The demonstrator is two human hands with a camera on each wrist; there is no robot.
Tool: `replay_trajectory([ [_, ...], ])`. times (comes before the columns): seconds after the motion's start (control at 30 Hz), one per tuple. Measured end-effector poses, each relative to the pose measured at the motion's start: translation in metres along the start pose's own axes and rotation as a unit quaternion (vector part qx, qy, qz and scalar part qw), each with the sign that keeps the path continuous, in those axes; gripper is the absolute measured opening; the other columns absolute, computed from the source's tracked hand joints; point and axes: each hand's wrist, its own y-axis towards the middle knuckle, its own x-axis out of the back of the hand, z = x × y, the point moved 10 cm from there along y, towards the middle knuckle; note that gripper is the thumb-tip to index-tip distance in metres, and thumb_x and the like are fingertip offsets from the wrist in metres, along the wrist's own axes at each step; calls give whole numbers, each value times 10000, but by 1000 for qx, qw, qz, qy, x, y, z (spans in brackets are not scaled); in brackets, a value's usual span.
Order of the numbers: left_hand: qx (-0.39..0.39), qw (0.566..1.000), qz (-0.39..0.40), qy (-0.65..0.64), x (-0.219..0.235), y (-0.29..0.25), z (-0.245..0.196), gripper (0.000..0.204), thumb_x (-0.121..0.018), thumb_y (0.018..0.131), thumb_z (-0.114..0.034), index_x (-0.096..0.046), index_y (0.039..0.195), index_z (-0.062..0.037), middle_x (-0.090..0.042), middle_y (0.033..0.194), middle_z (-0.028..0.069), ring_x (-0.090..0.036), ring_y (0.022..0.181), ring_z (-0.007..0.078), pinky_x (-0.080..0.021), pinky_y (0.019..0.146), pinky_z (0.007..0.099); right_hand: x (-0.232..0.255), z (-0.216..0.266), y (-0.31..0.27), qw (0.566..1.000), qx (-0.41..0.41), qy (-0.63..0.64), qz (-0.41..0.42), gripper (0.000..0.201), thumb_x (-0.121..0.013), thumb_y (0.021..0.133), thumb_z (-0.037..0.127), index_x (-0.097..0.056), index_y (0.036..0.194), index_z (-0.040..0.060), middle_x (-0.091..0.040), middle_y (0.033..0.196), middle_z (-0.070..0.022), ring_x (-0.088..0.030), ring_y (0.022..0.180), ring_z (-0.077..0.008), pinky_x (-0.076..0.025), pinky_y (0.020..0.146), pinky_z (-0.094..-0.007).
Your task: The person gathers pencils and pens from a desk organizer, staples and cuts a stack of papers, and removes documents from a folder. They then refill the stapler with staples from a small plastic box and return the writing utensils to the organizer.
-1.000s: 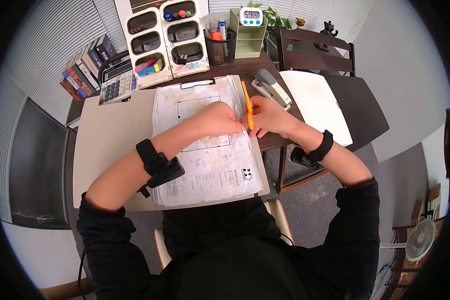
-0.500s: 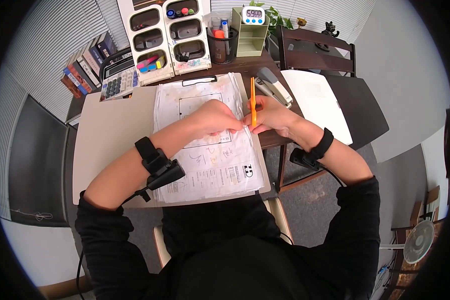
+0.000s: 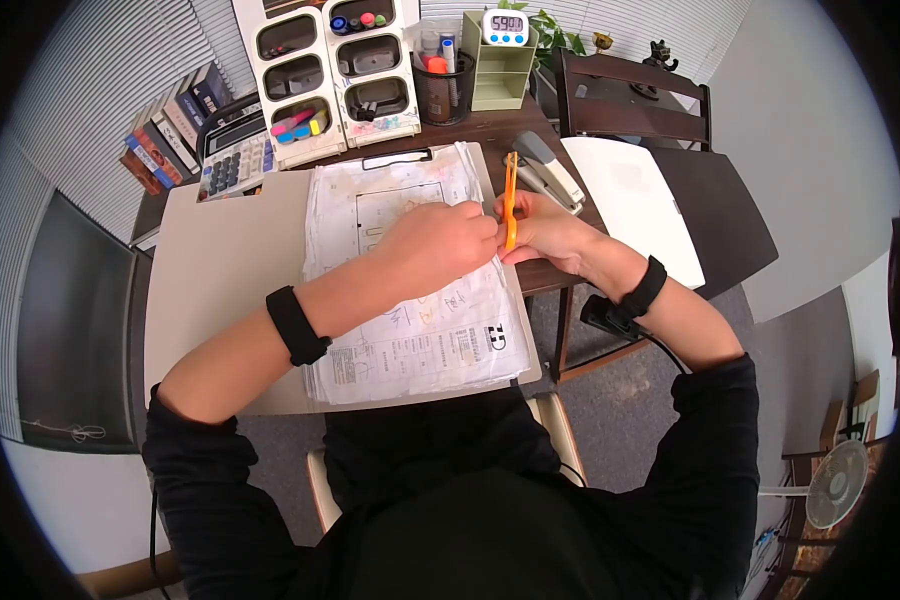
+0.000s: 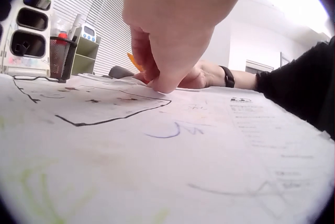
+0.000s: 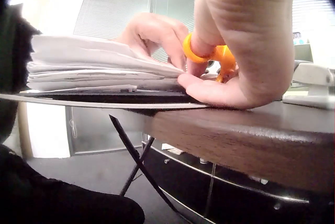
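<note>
My left hand bends down at the right edge of a thick stack of printed paper, pinching the edge of the sheets between thumb and fingers. The stack lies on a beige clipboard folder. My right hand meets the left there and holds orange scissors, which point away from me. In the right wrist view an orange ring loops round a finger, and the right fingertips touch the paper edge. A grey and white stapler lies just beyond the right hand.
At the back stand a white drawer organizer, a mesh pen cup and a green shelf with a timer. A calculator and books are at left. A white folder lies at right, near a chair.
My left hand has rolled over at the paper edge, knuckles now up, and its wrist camera has turned out of sight. The scissors have swung slightly right in the right hand.
</note>
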Motion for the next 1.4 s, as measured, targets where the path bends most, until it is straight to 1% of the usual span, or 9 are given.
replay_trajectory([
  [0.03, -41, 998, -12, 39, 2, 0, -8, 58, -638, 689, -107, -608, 731, -81, -517, 755, 16, -546, 794, 200, -494, 596, 338, 0, 1, -1, 1000, -1, -6, -2, 375, -734, 755, 56, -469, 1017, 90, -599, 859, -56, -638, 738, -129, -561, 670, -240],
  [0.17, -6, 1000, 22, 6, 1, -1, 0, 55, -641, 720, -111, -597, 728, -79, -545, 760, 18, -560, 798, 201, -497, 611, 350, 0, 1, -2, 1000, -1, -5, -11, 363, -748, 751, 76, -474, 985, 112, -594, 823, -31, -626, 723, -111, -549, 665, -229],
  [0.23, 98, 989, -10, -109, 4, -5, 19, 74, -645, 747, -113, -593, 709, -76, -561, 734, 27, -574, 763, 202, -484, 598, 352, -1, 2, -4, 1000, -2, 5, -5, 364, -755, 748, 81, -473, 974, 122, -588, 807, -15, -613, 708, -98, -540, 656, -218],
  [0.37, 182, 964, -2, -192, -5, -12, 33, 87, -660, 753, -117, -599, 712, -71, -567, 686, 41, -575, 667, 191, -462, 566, 336, -1, -1, -1, 999, 0, 34, 6, 382, -778, 734, 92, -469, 951, 147, -565, 775, 26, -569, 662, -64, -516, 638, -190],
  [0.53, 315, 882, -15, -350, -23, -27, 50, 97, -689, 719, -105, -605, 727, -56, -566, 647, 57, -552, 567, 184, -431, 523, 305, 1, -3, -2, 999, -2, 47, -5, 387, -780, 730, 84, -459, 938, 142, -551, 780, 16, -561, 650, -67, -520, 622, -197],
  [0.83, 216, 949, -14, -230, -11, -15, 37, 95, -682, 720, -120, -606, 721, -63, -581, 674, 54, -571, 623, 220, -449, 556, 338, -1, 11, -10, 997, 0, -76, 2, 360, -765, 741, 93, -434, 875, 137, -541, 754, 23, -555, 640, -58, -503, 570, -208],
  [1.03, 220, 956, 30, -194, -9, -7, 37, 53, -648, 705, -124, -636, 701, -73, -599, 717, 59, -595, 769, 253, -480, 632, 375, 0, 8, -6, 996, -3, -92, 3, 375, -786, 723, 112, -454, 896, 124, -531, 733, 19, -531, 626, -57, -441, 530, -188],
  [1.17, 195, 968, 6, -159, -4, 0, 33, 38, -658, 694, -120, -647, 685, -84, -589, 706, 56, -574, 749, 254, -466, 656, 373, 2, 4, -6, 998, -12, -66, 0, 393, -801, 720, 138, -476, 939, 105, -541, 734, 3, -537, 643, -64, -440, 533, -193],
  [1.4, 176, 981, 85, -2, -12, 6, 15, 63, -631, 698, -129, -640, 695, -67, -606, 732, 66, -581, 806, 255, -435, 782, 386, 4, 5, -7, 997, 5, -79, -14, 401, -803, 713, 120, -483, 952, 98, -540, 730, -8, -514, 623, -67, -408, 506, -193],
])
